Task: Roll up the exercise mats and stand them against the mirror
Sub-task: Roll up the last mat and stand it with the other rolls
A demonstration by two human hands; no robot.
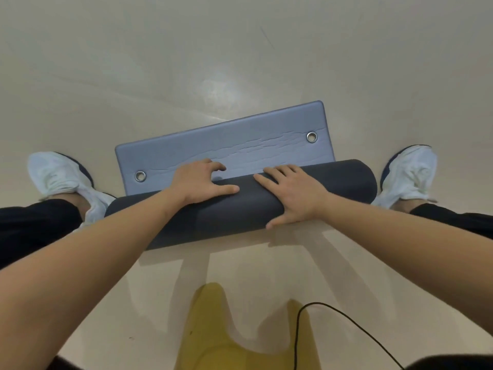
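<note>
A grey exercise mat (pixel 234 209) lies on the floor in front of me, almost fully rolled into a thick dark roll. Its last flat end (pixel 226 140) is lighter blue-grey, with two metal eyelets at the corners. My left hand (pixel 200 180) rests on top of the roll, fingers curved over its far edge onto the flat end. My right hand (pixel 290 193) lies flat on the roll with fingers spread, thumb down the near side. No mirror is in view.
My feet in white shoes stand either side of the roll, left (pixel 61 177) and right (pixel 408 174). Pale shiny floor (pixel 240 49) stretches beyond the mat. A yellow garment (pixel 213 329) and a black cable (pixel 346 321) hang below me.
</note>
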